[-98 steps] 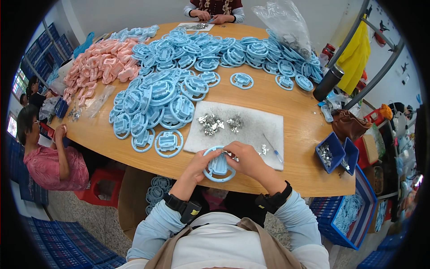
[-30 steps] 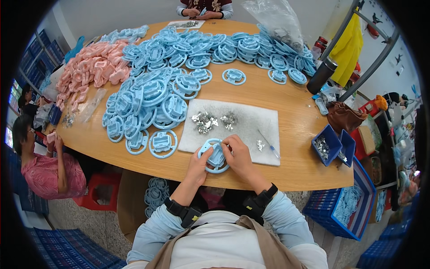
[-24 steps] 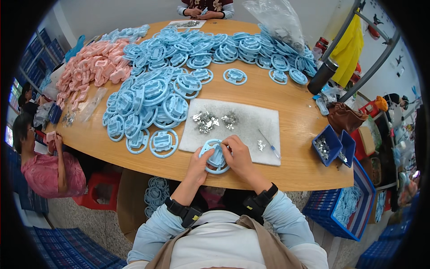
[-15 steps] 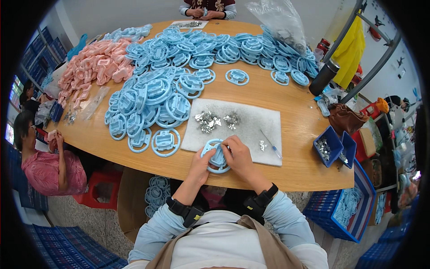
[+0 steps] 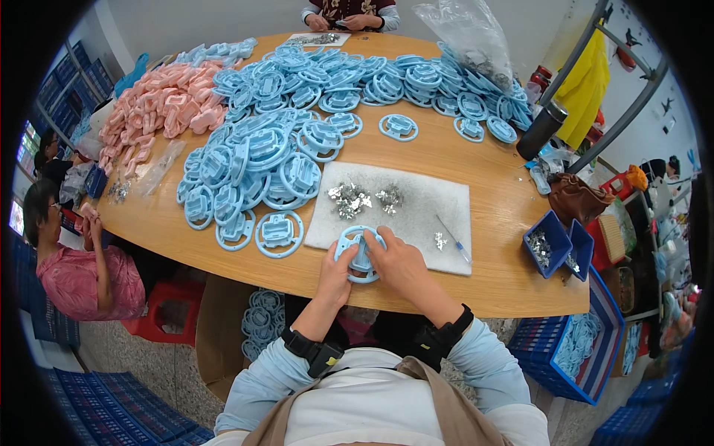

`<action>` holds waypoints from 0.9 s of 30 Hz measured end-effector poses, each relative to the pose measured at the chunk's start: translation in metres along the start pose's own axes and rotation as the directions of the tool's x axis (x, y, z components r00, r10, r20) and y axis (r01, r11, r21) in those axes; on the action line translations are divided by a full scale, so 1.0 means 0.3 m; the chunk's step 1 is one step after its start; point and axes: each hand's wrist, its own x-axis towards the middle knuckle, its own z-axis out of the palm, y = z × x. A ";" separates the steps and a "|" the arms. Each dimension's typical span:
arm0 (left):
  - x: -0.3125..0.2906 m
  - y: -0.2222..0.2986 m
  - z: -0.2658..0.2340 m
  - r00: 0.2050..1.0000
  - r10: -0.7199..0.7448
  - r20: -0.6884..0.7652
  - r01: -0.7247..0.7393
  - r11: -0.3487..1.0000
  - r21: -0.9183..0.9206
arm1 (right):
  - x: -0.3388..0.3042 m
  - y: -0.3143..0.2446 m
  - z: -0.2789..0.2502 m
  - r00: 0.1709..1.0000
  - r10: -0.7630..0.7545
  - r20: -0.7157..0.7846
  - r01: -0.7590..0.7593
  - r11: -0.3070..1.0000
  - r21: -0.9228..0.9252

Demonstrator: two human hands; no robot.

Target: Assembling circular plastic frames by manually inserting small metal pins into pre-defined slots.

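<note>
At the table's near edge, my left hand (image 5: 334, 275) grips a light-blue oval plastic part (image 5: 361, 263) by its left side, with the thumb over the rim. My right hand (image 5: 399, 262) is closed on the upper right of the same part, its fingers pressing near the raised centre. Whether a small metal piece lies under those fingers is hidden. The part is held over the near edge of a white foam mat (image 5: 428, 197). On the mat lie two heaps of small shiny metal pieces (image 5: 349, 201), a few loose ones (image 5: 440, 241), and a blue-handled pointed tool (image 5: 460, 249).
Blue oval parts (image 5: 260, 149) are piled left and far, beside a pink heap (image 5: 167, 104). Right stand a black flask (image 5: 541, 130) and blue bins (image 5: 547, 241) of metal pieces. A blue crate (image 5: 573, 349) sits below. Other people work at left (image 5: 89, 275) and far side (image 5: 349, 16).
My right hand's fingers have shifted from a pinch over the part's centre to lying flatter along its upper right. My left hand keeps its grip. The whole view has shifted slightly.
</note>
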 end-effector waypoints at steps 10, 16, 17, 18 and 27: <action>0.012 -0.001 0.001 1.000 -0.002 -0.020 0.001 0.999 -0.052 | 0.002 -0.002 -0.038 0.994 0.090 0.060 -0.092 0.995 0.039; 0.031 -0.004 -0.022 1.000 -0.007 -0.004 0.006 0.999 -0.037 | -0.047 0.270 -0.104 0.903 0.402 -0.150 -0.408 0.913 -0.009; 0.032 -0.003 -0.025 1.000 -0.009 0.012 0.009 0.999 -0.031 | -0.060 0.316 -0.115 0.872 0.483 -0.081 -0.487 0.873 -0.030; 0.032 -0.004 -0.023 1.000 -0.010 0.026 0.011 1.000 -0.026 | -0.069 0.353 -0.125 0.829 0.560 -0.013 -0.559 0.827 -0.056; 0.023 -0.007 -0.024 0.995 -0.006 0.095 0.015 0.995 -0.097 | -0.068 0.413 -0.126 0.868 0.497 0.018 -0.496 0.867 -0.041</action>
